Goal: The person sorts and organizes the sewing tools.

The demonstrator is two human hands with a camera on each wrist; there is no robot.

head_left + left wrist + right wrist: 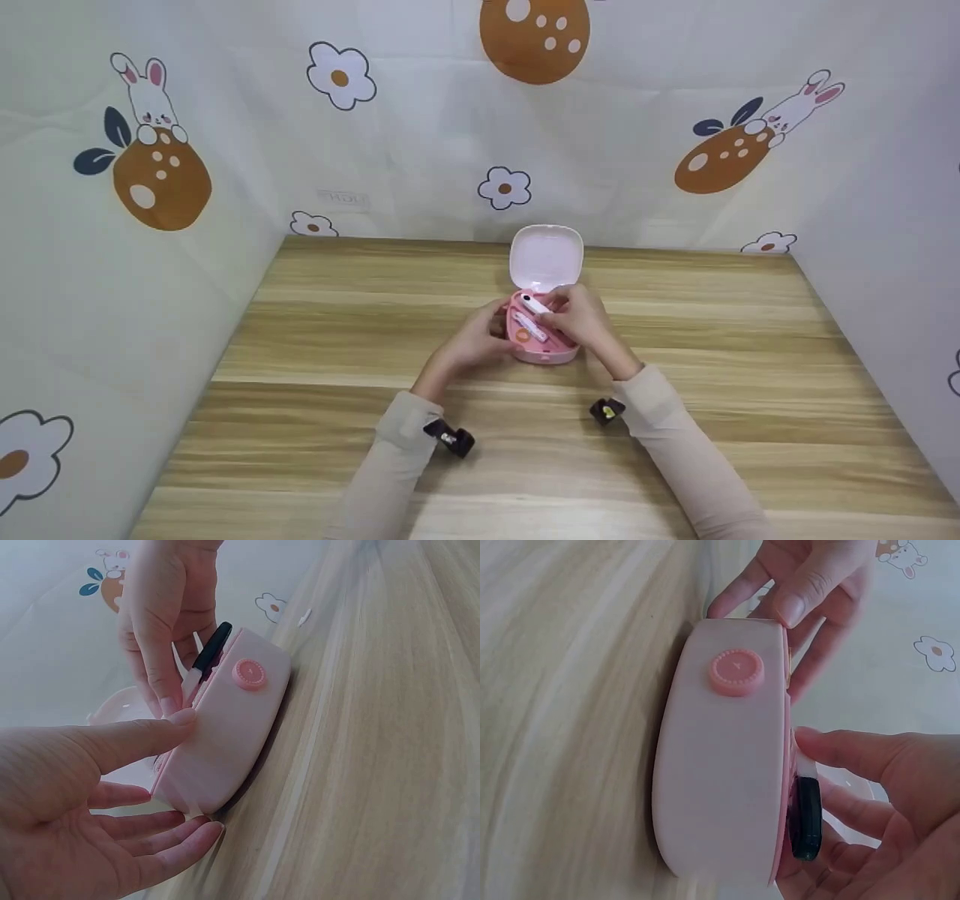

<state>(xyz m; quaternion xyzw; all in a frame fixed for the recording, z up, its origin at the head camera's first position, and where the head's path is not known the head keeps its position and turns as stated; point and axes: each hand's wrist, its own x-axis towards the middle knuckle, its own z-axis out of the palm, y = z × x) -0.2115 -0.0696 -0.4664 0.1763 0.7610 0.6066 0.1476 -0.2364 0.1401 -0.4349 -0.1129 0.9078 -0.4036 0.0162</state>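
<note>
Head view shows a small pink case (541, 339) with its white lid (546, 256) standing open, sitting on the wooden worktop (315, 375) between both hands. The left hand (474, 343) steadies the case's side, thumb on the rim and fingers (161, 840) lying nearly straight under its base. The right hand (581, 319) reaches over the open tray, its fingers (855, 757) pinching a slim white tool with a black end (807, 817), just above the case's round pink button (736, 672).

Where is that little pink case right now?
In the head view the pink case sits open near the middle of the wooden table, lid raised toward the wall, between the left hand and the right hand, which both touch it.
</note>
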